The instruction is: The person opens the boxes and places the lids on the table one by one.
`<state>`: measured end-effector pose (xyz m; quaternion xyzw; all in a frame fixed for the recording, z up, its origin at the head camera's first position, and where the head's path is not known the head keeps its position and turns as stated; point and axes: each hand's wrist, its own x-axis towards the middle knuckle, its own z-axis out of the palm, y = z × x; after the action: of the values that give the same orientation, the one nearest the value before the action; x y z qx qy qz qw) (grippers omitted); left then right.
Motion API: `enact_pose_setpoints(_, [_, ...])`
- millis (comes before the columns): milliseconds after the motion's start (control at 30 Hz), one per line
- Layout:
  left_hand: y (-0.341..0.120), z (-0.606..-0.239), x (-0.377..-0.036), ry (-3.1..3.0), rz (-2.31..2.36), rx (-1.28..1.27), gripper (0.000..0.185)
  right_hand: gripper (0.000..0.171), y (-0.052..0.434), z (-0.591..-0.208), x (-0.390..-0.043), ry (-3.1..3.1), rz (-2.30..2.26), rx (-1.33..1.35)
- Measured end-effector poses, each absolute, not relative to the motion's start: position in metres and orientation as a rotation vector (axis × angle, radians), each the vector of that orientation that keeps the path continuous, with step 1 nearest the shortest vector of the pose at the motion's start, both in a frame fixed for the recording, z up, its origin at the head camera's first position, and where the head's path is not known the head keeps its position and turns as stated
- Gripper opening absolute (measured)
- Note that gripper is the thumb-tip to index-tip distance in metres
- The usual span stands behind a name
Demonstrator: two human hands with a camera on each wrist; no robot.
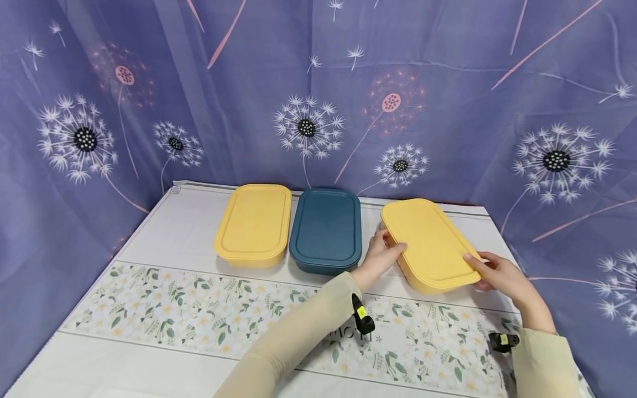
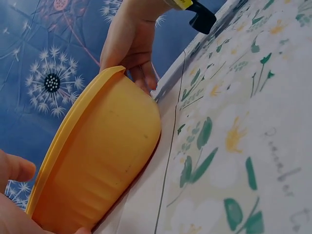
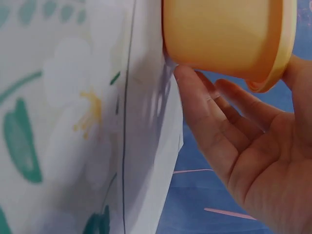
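Note:
A yellow lidded box [image 1: 432, 243] lies at the right of the table, turned at an angle, with a hand on each side. My left hand [image 1: 390, 246] grips its left side with the thumb on the lid. On the near right corner my right hand [image 1: 480, 272] pinches the rim, thumb on top. The left wrist view shows the box's wall [image 2: 102, 161], my left hand [image 2: 12, 200] by the lid and the right hand [image 2: 129, 44] beyond. Seen from the right wrist, my right hand's [image 3: 243, 136] straight fingers [image 3: 195, 97] lie under the box [image 3: 219, 34].
A second yellow lidded box [image 1: 254, 224] and a dark blue one [image 1: 325, 229] stand side by side at the back of the table. A floral cloth [image 1: 199, 320] covers the table. The table's right edge [image 1: 502, 243] runs just behind my right hand. Dandelion-print fabric hangs all around.

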<state>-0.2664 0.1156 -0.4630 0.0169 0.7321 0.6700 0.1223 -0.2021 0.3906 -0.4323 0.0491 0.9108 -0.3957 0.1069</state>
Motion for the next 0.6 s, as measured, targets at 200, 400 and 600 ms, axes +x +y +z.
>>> enact_pose_setpoints(200, [0.12,-0.466,-0.272,2.104,2.016,-0.009,0.067,0.086,0.39,-0.43,-0.192,2.602,-1.201,0.192])
enact_pose_setpoints(400, [0.12,-0.47,-0.274,2.089,2.035,0.034,0.069,0.081,0.391,-0.432,-0.19,2.602,-1.206,0.156])
enact_pose_setpoints(600, [0.121,-0.474,-0.27,2.078,2.04,0.083,0.071,0.084,0.394,-0.433,-0.189,2.584,-1.255,0.15])
